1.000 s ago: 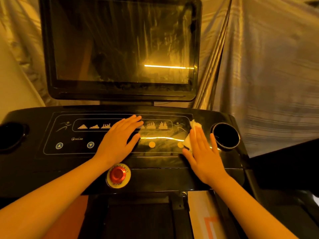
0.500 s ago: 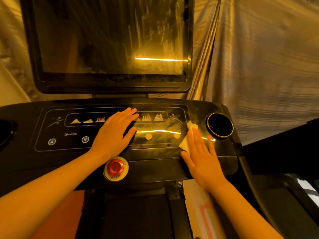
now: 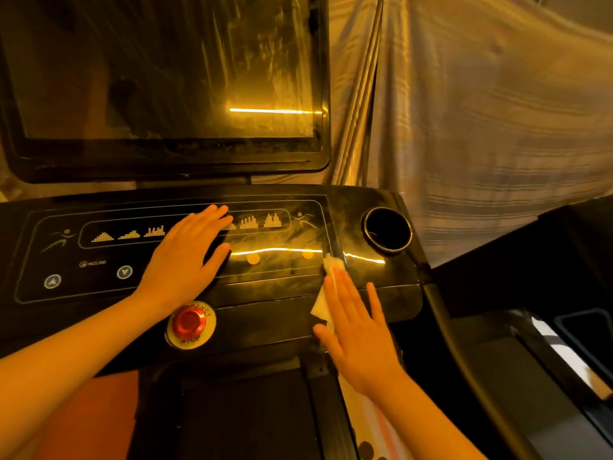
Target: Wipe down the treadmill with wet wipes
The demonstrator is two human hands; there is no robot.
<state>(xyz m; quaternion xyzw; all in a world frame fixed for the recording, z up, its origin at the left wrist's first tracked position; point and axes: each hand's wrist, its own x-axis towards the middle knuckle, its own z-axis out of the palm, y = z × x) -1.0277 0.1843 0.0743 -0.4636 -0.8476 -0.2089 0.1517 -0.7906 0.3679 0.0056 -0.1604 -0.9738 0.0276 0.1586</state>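
Now | right hand (image 3: 358,330), fingers spread flat, has dragged the wet wipe (image 3: 322,305) under its fingertips away from the cup holder (image 3: 386,230) down to the treadmill console (image 3: 265,323) near lip | left hand (image 3: 189,257) stays flat on the control panel (image 3: 99,277), bracing | right-side stroke looks nearly finished

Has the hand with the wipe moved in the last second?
Yes. The right hand has slid the wipe toward the person, from beside the cup holder down to the console's near edge.
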